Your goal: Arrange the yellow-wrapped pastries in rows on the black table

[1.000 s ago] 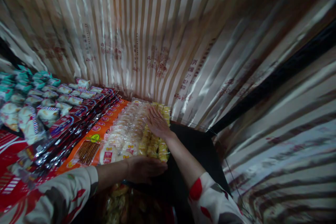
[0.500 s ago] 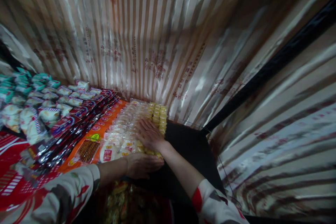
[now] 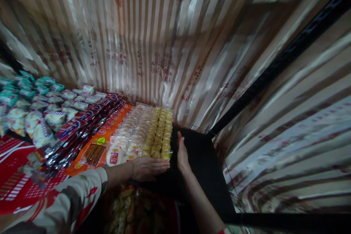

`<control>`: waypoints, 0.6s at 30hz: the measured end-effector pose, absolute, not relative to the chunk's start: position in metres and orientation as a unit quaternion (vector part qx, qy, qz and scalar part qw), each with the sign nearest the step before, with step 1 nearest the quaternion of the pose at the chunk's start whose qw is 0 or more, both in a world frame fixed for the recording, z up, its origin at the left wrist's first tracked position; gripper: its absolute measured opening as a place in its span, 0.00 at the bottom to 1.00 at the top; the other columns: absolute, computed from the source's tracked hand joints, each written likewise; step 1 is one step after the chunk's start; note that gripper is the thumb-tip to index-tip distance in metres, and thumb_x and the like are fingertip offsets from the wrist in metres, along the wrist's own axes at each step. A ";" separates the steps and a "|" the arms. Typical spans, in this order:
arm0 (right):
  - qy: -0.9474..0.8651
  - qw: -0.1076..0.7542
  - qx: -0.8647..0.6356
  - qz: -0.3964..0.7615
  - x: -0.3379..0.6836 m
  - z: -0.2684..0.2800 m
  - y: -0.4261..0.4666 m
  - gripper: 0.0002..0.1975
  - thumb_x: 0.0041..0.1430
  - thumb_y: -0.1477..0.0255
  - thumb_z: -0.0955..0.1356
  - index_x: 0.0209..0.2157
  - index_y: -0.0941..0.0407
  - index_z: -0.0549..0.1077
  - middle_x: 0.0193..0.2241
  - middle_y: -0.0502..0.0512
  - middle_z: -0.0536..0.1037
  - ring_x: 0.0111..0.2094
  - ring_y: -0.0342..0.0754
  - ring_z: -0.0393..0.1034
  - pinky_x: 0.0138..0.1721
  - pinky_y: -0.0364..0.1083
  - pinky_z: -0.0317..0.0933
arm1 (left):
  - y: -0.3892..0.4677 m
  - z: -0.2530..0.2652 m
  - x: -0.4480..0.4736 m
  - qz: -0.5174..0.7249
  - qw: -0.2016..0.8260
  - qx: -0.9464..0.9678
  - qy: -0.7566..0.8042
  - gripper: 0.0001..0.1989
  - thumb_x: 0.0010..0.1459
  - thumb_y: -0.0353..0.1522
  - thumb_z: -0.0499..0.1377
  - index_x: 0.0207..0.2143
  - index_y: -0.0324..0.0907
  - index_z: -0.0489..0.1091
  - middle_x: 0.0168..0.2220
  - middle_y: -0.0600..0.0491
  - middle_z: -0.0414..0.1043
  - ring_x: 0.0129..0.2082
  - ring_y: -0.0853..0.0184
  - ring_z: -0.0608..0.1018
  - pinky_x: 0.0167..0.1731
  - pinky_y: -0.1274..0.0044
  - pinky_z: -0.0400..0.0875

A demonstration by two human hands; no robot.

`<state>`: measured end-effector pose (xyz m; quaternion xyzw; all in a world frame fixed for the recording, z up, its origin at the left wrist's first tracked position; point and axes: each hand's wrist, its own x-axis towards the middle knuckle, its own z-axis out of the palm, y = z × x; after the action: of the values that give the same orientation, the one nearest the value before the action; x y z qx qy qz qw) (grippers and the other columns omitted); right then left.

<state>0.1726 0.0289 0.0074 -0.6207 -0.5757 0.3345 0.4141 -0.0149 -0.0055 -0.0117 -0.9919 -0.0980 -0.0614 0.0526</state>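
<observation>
Rows of yellow wrapped snacks (image 3: pixel 158 131) lie at the right end of the goods on a black shelf (image 3: pixel 203 161). Against their near edge rests my left hand (image 3: pixel 149 168), fingers stretched out flat and pointing right. My right hand (image 3: pixel 182 153) is upright on edge just right of the yellow rows, fingers extended, with a narrow gap to them and nothing in it. Left of the yellow rows are white round crackers in clear wrappers (image 3: pixel 128 131), then an orange packet (image 3: pixel 95 146) with a picture of brown sticks.
Dark red shiny packets (image 3: pixel 85 124), white wrapped snacks (image 3: pixel 55 117) and teal packets (image 3: pixel 27 86) fill the left. A red plastic basket (image 3: pixel 16 175) is at lower left. Striped sheeting (image 3: pixel 153 36) hangs behind; a black post (image 3: pixel 274 76) slants at right. Bagged food (image 3: pixel 137 212) is below.
My right hand has moved off the top of the yellow snacks to their right side, now turned on edge. My left hand stays along the near edge, shifted only slightly.
</observation>
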 end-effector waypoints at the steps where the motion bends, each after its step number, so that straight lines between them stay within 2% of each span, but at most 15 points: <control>1: -0.563 0.411 -0.623 0.354 0.177 -0.004 0.022 0.36 0.61 0.54 0.41 0.63 0.61 0.44 0.64 0.55 0.45 0.64 0.46 0.41 0.61 0.52 0.45 | -0.006 -0.012 -0.015 -0.060 0.049 -0.992 -0.098 0.28 0.60 0.36 0.49 0.59 0.27 0.53 0.62 0.42 0.50 0.64 0.66 0.49 0.63 0.75 0.49; 5: -0.572 0.402 -0.580 0.418 0.177 -0.032 -0.004 0.35 0.61 0.52 0.47 0.63 0.58 0.44 0.64 0.54 0.46 0.63 0.47 0.43 0.61 0.53 0.45 | -0.008 -0.012 -0.013 -0.037 0.034 -0.993 -0.108 0.26 0.62 0.34 0.46 0.59 0.29 0.52 0.63 0.43 0.48 0.64 0.67 0.48 0.63 0.75 0.47; 9: -0.547 0.457 -0.483 0.509 0.169 -0.036 -0.022 0.36 0.59 0.53 0.58 0.63 0.52 0.42 0.64 0.50 0.46 0.63 0.47 0.44 0.62 0.51 0.41 | -0.008 -0.011 -0.012 -0.023 0.029 -0.994 -0.102 0.23 0.62 0.32 0.45 0.58 0.29 0.55 0.62 0.43 0.51 0.64 0.66 0.50 0.64 0.74 0.45; 12: -0.496 0.498 -0.448 0.552 0.167 -0.034 -0.029 0.38 0.55 0.55 0.64 0.63 0.48 0.45 0.63 0.47 0.49 0.64 0.48 0.43 0.63 0.52 0.37 | -0.008 -0.010 -0.013 -0.034 0.028 -0.995 -0.090 0.23 0.62 0.32 0.45 0.57 0.28 0.56 0.61 0.41 0.53 0.63 0.65 0.52 0.64 0.73 0.45; 18: -0.457 0.505 -0.434 0.589 0.168 -0.029 -0.030 0.38 0.50 0.56 0.69 0.60 0.49 0.54 0.62 0.49 0.54 0.63 0.51 0.46 0.63 0.53 0.41 | -0.009 -0.008 -0.016 -0.052 -0.001 -0.994 -0.093 0.23 0.62 0.31 0.46 0.58 0.32 0.56 0.61 0.44 0.53 0.63 0.66 0.52 0.63 0.72 0.50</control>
<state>0.1682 -0.0304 -0.0293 -0.4344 -0.4568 0.5893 0.5054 -0.0161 -0.0092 -0.0079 -0.9944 -0.0925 -0.0515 -0.0012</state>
